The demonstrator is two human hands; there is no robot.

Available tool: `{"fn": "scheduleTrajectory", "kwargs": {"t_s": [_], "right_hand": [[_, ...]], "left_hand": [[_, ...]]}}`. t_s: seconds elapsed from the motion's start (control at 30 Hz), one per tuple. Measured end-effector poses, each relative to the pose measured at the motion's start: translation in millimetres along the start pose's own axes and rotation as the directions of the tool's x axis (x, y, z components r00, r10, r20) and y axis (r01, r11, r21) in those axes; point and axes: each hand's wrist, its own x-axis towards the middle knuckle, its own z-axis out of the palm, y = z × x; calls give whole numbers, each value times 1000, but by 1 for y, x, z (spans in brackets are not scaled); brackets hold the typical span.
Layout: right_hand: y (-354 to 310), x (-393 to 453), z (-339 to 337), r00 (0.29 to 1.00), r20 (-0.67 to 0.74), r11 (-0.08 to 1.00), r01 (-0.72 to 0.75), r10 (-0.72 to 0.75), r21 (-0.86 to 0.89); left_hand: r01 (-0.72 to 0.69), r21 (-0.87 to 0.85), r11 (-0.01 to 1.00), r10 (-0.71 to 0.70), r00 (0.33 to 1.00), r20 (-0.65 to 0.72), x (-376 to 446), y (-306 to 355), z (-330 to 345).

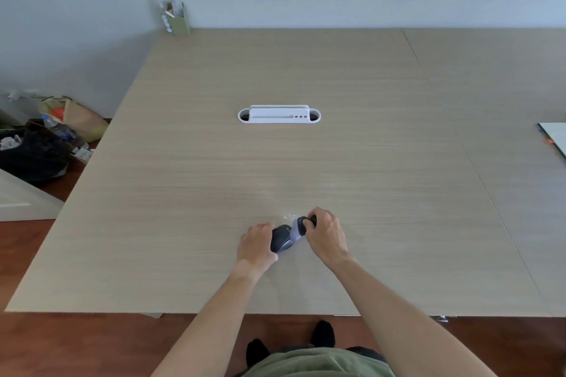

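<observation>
**A:** What containers are about?

**B:** A white tray (pixel 279 120) is sunk into the middle of the table (pixel 367 177). It has an open hole at each end and three red dots on its face; I cannot tell what lies in it. A green box (pixel 181 24) stands at the far left corner with white papers sticking out. On the floor to the left, a black bag (pixel 33 157) holds crumpled white paper, beside a brown paper bag (pixel 81 121) and a plastic bottle (pixel 56 127).

**A:** And the mouse?

**B:** The mouse (pixel 281 241) is dark grey and rounded, near the table's front edge. The left hand (pixel 255 246) grips it, fingers curled round its side. The right hand (pixel 326 234) pinches a pale grey piece (pixel 297 231) with a dark end, which touches the mouse.
</observation>
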Motion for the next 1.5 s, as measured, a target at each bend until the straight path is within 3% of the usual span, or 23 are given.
{"fn": "scheduleTrajectory", "kwargs": {"t_s": [0.07, 0.2, 0.4, 0.5, 0.57, 0.67, 0.73, 0.9, 1.0, 1.1, 1.23, 1.3, 1.4, 1.5], "right_hand": [[-5, 0, -2, 1000, 11, 997, 26, -27, 70], [-7, 1, -1, 954, 297, 988, -7, -39, 152], [0, 1, 0, 996, -33, 996, -80, 81, 47], [-3, 3, -2, 997, 62, 989, -49, 40, 143], [-4, 3, -1, 994, 104, 993, -53, 42, 107], [-2, 3, -3, 995, -11, 995, -96, 96, 28], [-3, 4, -5, 996, -39, 992, -81, 85, 96], [-7, 4, -1, 988, 148, 979, -80, 52, 189], [-1, 2, 4, 991, 101, 989, -103, 92, 109], [1, 2, 0, 994, 9, 993, -109, 109, 39], [-4, 6, -1, 991, 122, 986, -76, 58, 150], [-3, 7, 0, 988, 143, 993, -74, 60, 89], [0, 7, -1, 995, 52, 996, -86, 86, -5], [-2, 6, -6, 989, 131, 985, -86, 66, 152]], "left_hand": [[-9, -17, 1000, 10, 1000, 21, 1, -2, -1], [-54, -51, 997, 56, 997, 46, 1, -1, -1], [-70, -8, 998, 70, 996, 51, 1, -1, -2], [-91, -13, 996, 92, 995, 36, 1, 0, 0], [-105, -3, 994, 105, 994, 36, 2, 1, -1], [-110, -7, 994, 110, 992, 61, 1, 1, -3], [-103, -5, 995, 103, 992, 69, 0, 0, -2], [111, -15, 994, -110, 993, 44, -11, 13, 8], [166, -4, 986, -166, 986, 16, -15, 18, 14], [161, 5, 987, -161, 986, 41, -14, 18, 15], [151, 1, 989, -151, 987, 63, -10, 18, 12], [142, -19, 990, -140, 987, 82, -7, 16, 11], [130, -48, 990, -124, 985, 118, -4, 15, 9], [124, -50, 991, -116, 983, 142, -2, 15, 7]]}}
